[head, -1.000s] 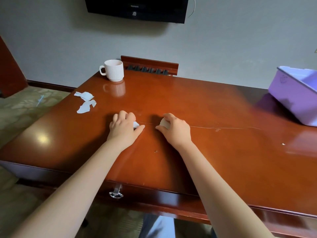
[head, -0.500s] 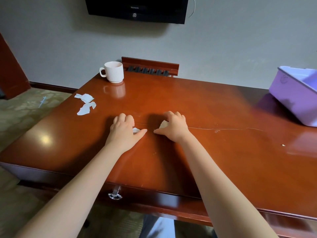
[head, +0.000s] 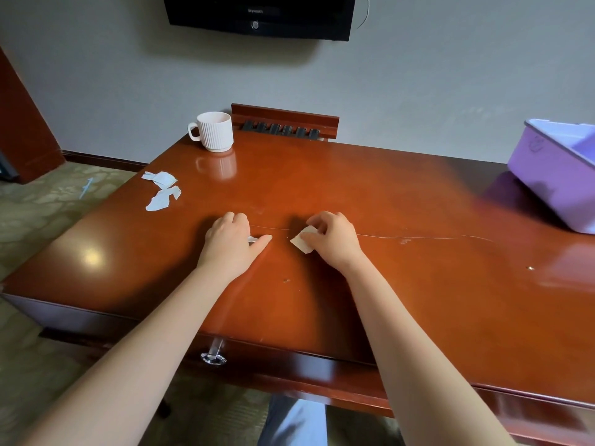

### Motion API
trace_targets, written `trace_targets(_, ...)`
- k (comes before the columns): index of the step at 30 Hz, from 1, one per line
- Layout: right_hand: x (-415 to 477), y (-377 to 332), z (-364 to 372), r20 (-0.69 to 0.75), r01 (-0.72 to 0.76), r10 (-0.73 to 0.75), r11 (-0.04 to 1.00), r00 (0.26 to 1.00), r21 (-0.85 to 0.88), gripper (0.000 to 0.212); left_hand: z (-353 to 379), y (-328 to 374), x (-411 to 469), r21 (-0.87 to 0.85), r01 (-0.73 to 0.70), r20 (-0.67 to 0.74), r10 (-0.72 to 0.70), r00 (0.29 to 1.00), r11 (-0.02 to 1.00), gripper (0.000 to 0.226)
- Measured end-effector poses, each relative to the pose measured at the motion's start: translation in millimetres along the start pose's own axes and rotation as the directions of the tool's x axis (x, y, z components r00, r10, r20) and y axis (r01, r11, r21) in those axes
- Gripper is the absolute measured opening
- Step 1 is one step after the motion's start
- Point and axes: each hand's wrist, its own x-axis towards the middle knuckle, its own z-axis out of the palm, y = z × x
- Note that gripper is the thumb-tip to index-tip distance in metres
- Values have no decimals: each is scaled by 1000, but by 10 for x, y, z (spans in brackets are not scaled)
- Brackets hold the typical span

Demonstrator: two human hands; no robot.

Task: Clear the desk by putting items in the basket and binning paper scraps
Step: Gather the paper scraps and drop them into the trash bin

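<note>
On the red-brown desk [head: 402, 194], my right hand [head: 335, 241] pinches a pale paper scrap [head: 302, 242] and lifts its edge off the wood. My left hand [head: 230, 243] lies curled on the desk over a small white scrap [head: 252, 239] that peeks out between thumb and fingers. Torn white paper scraps [head: 161, 189] lie near the desk's left edge. A white ribbed mug [head: 214, 131] stands at the back left. The purple basket [head: 560, 169] sits at the far right, partly out of frame.
A wooden chair back [head: 285, 122] rises behind the desk's far edge. A black TV [head: 257, 14] hangs on the wall. A drawer handle [head: 213, 357] juts from the front. A thin blue object [head: 86, 187] lies on the patterned floor at left.
My right hand has turned and raised the pale scrap, which now shows clearly under its fingers. My left hand has stayed nearly in place over the small white scrap.
</note>
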Motion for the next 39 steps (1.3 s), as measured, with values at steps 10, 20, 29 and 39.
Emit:
trace_targets(10,-161,169,-3,-27,182,-186,977,982,-114,24,-28,-18,-41,-163,12,10,-11,1000,987,40)
trace_targets(20,-188,44,-49,-20,-6,5,997,1000,-77,59,-43,-77,-64,-93,73,-1,-73,997,993,40)
trace_targets(29,60,-204,-96,145,-136,191,936,971,-326,72,-28,-13,-67,166,104,89,-119,989,981,68)
trace_targets(39,23,-232,-77,145,-201,235,955,961,-220,73,-32,34,-106,100,84,63,-90,994,992,62)
